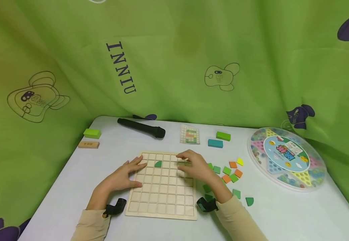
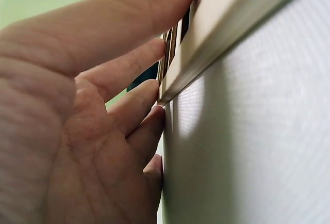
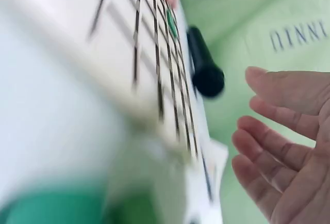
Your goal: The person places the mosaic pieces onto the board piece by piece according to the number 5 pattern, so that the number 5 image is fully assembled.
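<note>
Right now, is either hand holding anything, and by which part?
Nothing is held. The left hand rests with straight fingers against the left edge of the wooden grid board; the right hand hovers open over it.

A pale wooden grid board lay on the white table, one dark green piece in a square. Loose tiles showed green, orange and yellow. Blocks came in lime, tan and teal. The microphone was black. The backdrop was green, printed with purple-and-outline cartoons. The round game tray mixed pink, yellow, blue and green.
</note>
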